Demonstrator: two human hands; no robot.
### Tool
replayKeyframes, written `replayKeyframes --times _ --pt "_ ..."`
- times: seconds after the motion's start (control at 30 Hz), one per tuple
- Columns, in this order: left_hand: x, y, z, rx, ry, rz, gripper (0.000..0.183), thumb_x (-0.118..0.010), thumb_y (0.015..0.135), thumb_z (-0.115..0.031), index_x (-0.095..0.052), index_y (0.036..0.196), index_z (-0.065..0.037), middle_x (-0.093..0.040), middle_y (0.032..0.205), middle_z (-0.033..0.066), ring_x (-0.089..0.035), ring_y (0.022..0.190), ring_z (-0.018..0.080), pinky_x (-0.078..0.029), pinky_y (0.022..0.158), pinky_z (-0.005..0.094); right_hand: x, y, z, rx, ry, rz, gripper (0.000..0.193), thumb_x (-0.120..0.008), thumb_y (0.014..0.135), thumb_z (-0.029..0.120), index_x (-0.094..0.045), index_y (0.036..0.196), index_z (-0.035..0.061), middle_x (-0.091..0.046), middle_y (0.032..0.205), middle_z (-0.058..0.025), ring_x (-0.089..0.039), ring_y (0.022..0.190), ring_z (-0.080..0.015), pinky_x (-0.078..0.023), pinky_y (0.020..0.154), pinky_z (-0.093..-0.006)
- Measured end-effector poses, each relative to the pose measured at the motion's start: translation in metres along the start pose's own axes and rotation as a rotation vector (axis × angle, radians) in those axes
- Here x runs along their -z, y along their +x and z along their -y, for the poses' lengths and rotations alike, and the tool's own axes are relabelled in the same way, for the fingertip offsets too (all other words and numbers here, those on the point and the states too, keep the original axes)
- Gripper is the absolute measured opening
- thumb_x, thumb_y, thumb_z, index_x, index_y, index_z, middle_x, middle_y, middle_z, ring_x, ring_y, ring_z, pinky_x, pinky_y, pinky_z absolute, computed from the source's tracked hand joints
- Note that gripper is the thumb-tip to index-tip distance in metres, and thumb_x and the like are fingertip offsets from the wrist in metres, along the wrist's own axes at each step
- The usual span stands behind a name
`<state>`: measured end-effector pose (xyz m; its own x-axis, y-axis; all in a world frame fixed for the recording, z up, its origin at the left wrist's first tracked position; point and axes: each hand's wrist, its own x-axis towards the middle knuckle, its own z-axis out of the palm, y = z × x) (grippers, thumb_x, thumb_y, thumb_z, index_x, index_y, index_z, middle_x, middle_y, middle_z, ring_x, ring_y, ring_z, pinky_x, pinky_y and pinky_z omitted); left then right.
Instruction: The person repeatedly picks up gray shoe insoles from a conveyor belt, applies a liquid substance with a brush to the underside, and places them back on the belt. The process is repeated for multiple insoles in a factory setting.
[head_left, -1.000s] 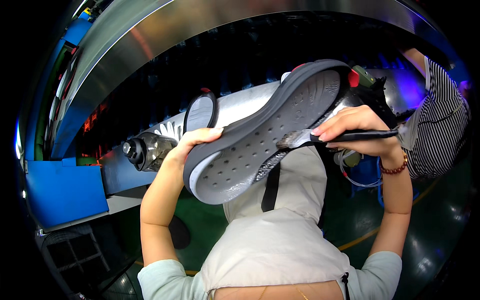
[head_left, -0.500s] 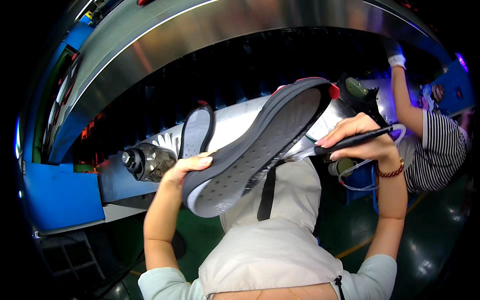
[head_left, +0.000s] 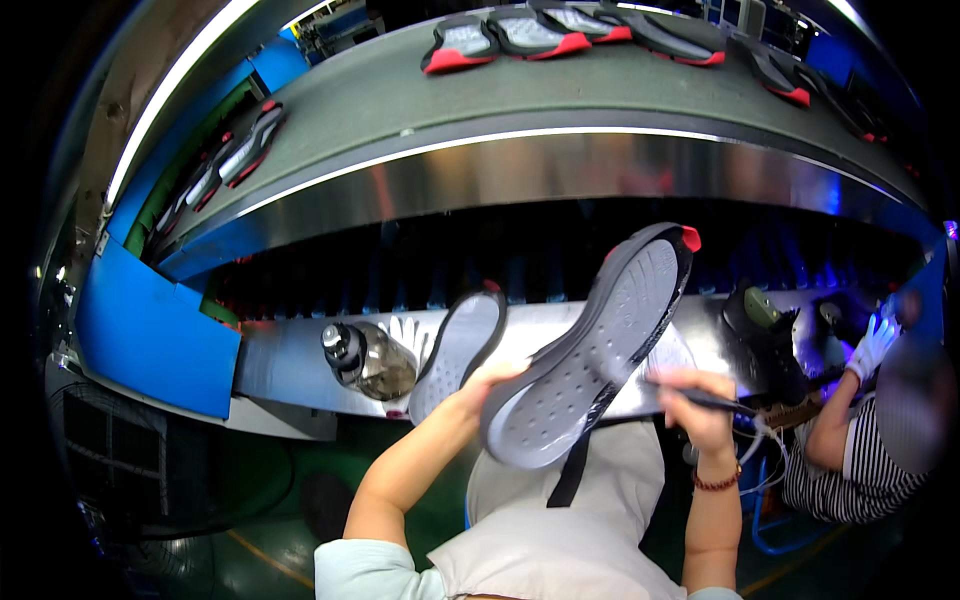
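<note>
My left hand (head_left: 492, 388) is closed on the heel end of a large black shoe sole (head_left: 570, 400) with a grey, hole-dotted inner face and a red tip. The sole is held tilted above my lap, its inner face toward me. In my right hand (head_left: 703, 408) is a brush (head_left: 705, 400) with a black handle and a thin pale hose at its rear end. Its bristle end is blurred, at the sole's right edge near the middle. That edge looks wet and shiny. A second sole (head_left: 462, 340) lies on the metal ledge (head_left: 290, 350), beyond my left hand.
Left of the second sole are a dark-capped clear bottle (head_left: 372, 362) and a white glove (head_left: 405, 335). Beyond the ledge, a conveyor belt (head_left: 370, 130) carries several soles (head_left: 540, 38). A green object (head_left: 760, 307) sits right on the ledge. A co-worker in a striped shirt (head_left: 858, 460) works at right.
The view has tilted up, bringing the belt and its soles into sight. The brush has shifted along the sole's edge toward its middle. The co-worker's gloved hand has come nearer.
</note>
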<state>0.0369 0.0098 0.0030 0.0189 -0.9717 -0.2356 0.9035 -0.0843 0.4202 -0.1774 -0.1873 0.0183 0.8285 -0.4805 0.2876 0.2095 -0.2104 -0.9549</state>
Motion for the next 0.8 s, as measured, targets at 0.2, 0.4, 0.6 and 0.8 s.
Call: replayKeyframes --times 0.2,0.4,0.6,0.8 --pt "-0.042 -0.041 -0.083 -0.746 0.019 -0.102 0.065 -0.036 0.084 -0.043 -0.042 0.122 0.010 -0.054 0.110 0.0293 -0.061 0.085 0.0409 -0.052 0.076 0.0474 0.033 -0.009 -0.019 0.037 0.675 -0.338 0.025 -0.064 0.080 0.010 -0.053 0.099 -0.0017 -0.060 0.101 -0.0228 -0.043 0.044 -0.0067 -0.037 0.045 -0.0179" --pt "-0.087 -0.016 -0.243 -0.802 0.367 -0.033 0.061 -0.036 0.087 -0.051 -0.038 0.131 -0.009 -0.043 0.128 0.0210 -0.044 0.110 0.0481 -0.040 0.083 0.0600 0.035 -0.004 -0.047 -0.119 0.643 -0.328 0.015 -0.060 0.080 0.002 -0.057 0.094 -0.0022 -0.061 0.097 -0.0227 -0.049 0.052 -0.0106 -0.040 0.049 -0.0195" --pt "-0.086 0.017 -0.366 -0.689 0.300 -0.506 0.050 -0.047 0.079 -0.048 -0.052 0.116 -0.014 -0.052 0.118 0.0127 -0.049 0.106 0.0336 -0.036 0.085 0.0601 0.041 0.004 -0.056 -0.226 0.626 -0.474 0.013 -0.057 0.081 0.000 -0.057 0.094 -0.0018 -0.062 0.096 -0.0205 -0.050 0.053 -0.0107 -0.042 0.049 -0.0197" --pt "-0.084 0.070 -0.414 -0.507 0.567 -0.737 0.050 -0.044 0.080 -0.051 -0.054 0.110 -0.013 -0.057 0.109 0.0121 -0.052 0.097 0.0325 -0.041 0.077 0.0561 0.049 0.002 -0.066 -0.298 0.628 -0.589 0.016 -0.058 0.078 -0.001 -0.057 0.093 -0.0054 -0.063 0.097 -0.0199 -0.051 0.054 -0.0110 -0.043 0.053 -0.0203"
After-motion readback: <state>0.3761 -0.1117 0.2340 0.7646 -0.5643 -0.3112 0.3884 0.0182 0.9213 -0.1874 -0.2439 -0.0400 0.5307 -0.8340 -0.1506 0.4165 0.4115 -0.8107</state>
